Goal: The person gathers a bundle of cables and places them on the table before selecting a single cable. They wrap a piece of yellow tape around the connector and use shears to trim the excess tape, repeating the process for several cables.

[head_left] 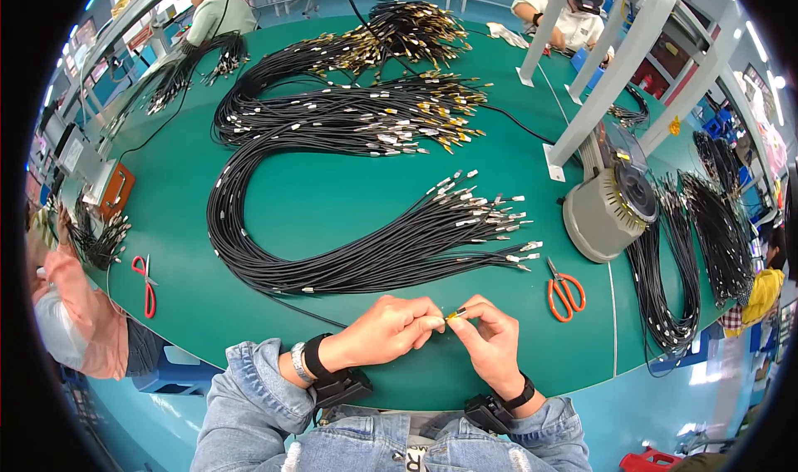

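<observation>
A: Item one?
B: I log my left hand (389,329) and right hand (490,339), fingertips pinched shut on a small yellow connector (453,314), over the green table (316,197) near edge.
A: Nearby?
B: Black cable bundle (374,247); orange scissors (565,293) right.

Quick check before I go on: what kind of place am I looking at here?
Most likely a cable assembly workshop. Bundles of black cables with metal ends cover a green table, a tape dispenser and orange scissors lie nearby, and other workers sit around it.

Black cables (332,264), green table (332,197), orange scissors (565,296).
</observation>
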{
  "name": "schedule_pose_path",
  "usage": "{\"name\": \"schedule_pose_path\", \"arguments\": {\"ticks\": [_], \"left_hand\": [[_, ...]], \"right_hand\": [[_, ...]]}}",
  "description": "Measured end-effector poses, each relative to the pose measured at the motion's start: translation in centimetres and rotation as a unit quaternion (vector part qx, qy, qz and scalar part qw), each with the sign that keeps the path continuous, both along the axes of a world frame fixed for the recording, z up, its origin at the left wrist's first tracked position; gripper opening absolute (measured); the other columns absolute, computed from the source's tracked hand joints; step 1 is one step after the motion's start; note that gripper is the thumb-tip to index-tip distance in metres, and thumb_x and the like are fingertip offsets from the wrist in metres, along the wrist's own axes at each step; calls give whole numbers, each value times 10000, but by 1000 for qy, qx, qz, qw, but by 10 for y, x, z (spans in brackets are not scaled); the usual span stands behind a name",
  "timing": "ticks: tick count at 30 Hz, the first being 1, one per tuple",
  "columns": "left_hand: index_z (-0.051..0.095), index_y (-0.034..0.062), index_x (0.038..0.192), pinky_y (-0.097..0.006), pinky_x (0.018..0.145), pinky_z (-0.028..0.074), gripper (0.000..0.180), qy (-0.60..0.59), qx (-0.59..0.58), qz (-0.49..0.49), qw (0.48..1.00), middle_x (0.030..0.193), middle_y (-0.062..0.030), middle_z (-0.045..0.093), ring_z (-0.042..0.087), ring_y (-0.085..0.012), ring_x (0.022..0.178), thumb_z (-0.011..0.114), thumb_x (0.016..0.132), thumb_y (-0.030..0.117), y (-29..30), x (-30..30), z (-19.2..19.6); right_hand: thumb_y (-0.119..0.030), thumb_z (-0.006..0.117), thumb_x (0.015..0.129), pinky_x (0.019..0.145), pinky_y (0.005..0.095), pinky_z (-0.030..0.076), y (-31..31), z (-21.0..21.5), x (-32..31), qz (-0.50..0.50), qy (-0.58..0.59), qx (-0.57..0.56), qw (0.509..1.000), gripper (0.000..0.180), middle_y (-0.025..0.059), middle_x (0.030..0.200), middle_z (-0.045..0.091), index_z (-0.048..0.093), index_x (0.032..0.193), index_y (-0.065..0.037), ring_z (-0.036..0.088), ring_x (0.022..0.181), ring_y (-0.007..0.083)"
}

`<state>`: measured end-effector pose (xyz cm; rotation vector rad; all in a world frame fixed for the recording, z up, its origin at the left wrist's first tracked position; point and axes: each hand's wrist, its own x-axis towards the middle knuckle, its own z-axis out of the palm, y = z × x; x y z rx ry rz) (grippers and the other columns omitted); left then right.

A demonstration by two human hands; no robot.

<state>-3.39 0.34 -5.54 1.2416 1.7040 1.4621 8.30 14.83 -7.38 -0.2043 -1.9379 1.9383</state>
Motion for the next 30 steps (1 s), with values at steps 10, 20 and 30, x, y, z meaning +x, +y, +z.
{"name": "schedule_pose_path", "arguments": {"ticks": [10,20,30], "left_hand": [[593,29,853,-243,394,360,175,-18,1,-22,1000,517,-7,522,476,-79,414,486,938,138,-1,-2,4],[562,37,836,-202,385,256,337,-355,-68,-195,912,504,60,397,332,-28,411,413,985,300,-9,-12,1],[528,32,807,-193,372,229,346,-469,-125,-300,821,512,63,360,296,-24,408,439,974,322,-16,-19,-7]], "right_hand": [[-19,634,831,658,235,418,1,-1,-3,14,17,-36,999,54,61,835,581,602,837,24,521,725,117],[-64,672,808,633,277,430,2,0,-4,42,107,72,991,88,61,762,605,619,807,6,535,670,157],[-32,719,708,627,306,419,4,14,-8,105,206,245,942,184,59,754,615,622,864,-24,574,670,203]]}}
